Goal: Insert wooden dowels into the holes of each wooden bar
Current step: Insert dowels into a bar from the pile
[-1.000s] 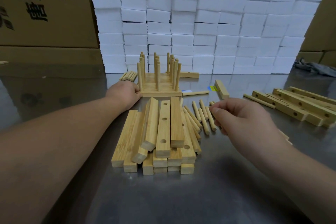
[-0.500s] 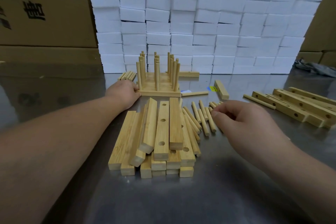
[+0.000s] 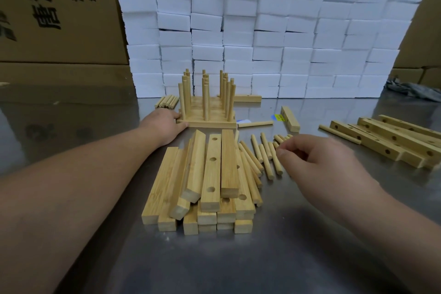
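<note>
- Head view: a steel table (image 3: pixel 286 258) fills the frame. A wall of white foam blocks (image 3: pixel 286 38) and cardboard boxes (image 3: pixel 59 12) run across the top.
- At centre frame lies the biggest heap, a pile of wooden bars (image 3: pixel 211 174), flat and stacked in layers. Every hole that shows on them is empty, so I judge that all of these are left to do.
- At the right edge a second group of long drilled bars (image 3: pixel 393 143) also has empty holes, which means more work.
- Just above the pile, at upper centre, is the finished part, a set of bars (image 3: pixel 207 124) side by side with upright dowels (image 3: pixel 205 93) standing in their holes. It is small beside what waits, so the task looks well short of halfway.
- The left hand (image 3: pixel 164 126) lies against the left end of that set. Its fingertips touch the wood, but I cannot tell whether they clasp it or only steady it.
- The right hand (image 3: pixel 317 162), right of centre, has curled fingers, with thumb and forefinger tips close together over the loose dowels (image 3: pixel 265 155). Blur hides whether a dowel is pinched between them.
- Those loose dowels lie flat, touching the pile's right side.
- A small bundle of dowels (image 3: pixel 167 101) sits upper left of the set. One single dowel (image 3: pixel 255 123) and a short bar (image 3: pixel 290 118) lie to its right.
</note>
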The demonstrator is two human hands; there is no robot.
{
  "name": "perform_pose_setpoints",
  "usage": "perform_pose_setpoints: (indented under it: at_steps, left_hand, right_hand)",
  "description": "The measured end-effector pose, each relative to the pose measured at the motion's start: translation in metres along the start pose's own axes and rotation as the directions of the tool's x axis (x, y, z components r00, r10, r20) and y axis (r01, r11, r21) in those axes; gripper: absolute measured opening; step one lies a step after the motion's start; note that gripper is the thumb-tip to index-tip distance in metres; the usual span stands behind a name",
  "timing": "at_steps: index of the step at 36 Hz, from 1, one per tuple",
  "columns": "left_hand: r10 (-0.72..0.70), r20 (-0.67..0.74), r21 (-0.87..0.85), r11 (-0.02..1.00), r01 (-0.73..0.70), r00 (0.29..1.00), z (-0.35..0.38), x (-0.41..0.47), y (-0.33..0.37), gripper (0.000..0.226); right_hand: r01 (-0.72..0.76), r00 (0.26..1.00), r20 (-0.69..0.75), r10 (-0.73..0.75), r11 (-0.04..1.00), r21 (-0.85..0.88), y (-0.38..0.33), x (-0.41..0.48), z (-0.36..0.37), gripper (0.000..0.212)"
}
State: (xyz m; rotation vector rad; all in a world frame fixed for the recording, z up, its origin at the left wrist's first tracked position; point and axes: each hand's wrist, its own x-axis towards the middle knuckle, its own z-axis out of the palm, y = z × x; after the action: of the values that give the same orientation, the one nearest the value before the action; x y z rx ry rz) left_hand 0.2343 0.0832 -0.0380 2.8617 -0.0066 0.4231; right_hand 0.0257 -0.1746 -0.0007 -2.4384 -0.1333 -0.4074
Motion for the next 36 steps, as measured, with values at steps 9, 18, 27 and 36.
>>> perform_pose_setpoints:
  at_steps: [9,18,27,36]
  left_hand:
    - [-0.027,-0.027,0.002,1.000,0.028,0.999,0.000,-0.002,0.001,0.053]
    - [-0.028,-0.037,0.037,0.999,0.029,0.999,-0.002,-0.005,0.002,0.050]
    - [-0.207,-0.139,-0.198,0.964,0.177,0.969,-0.015,-0.025,0.006,0.041]
    - [-0.441,-0.035,-0.721,0.633,0.283,0.897,-0.030,-0.070,0.006,0.015]
  right_hand:
    - [0.003,1.000,-0.025,-0.006,0.995,-0.101,0.002,0.002,-0.003,0.015]
    - [-0.047,0.999,-0.009,0.047,0.922,-0.383,0.008,0.011,-0.008,0.021]
    - [-0.051,0.996,0.036,0.083,0.850,-0.525,0.014,0.015,-0.007,0.035]
    - [-0.082,0.986,0.078,0.147,0.836,-0.543,0.023,0.022,-0.008,0.028]
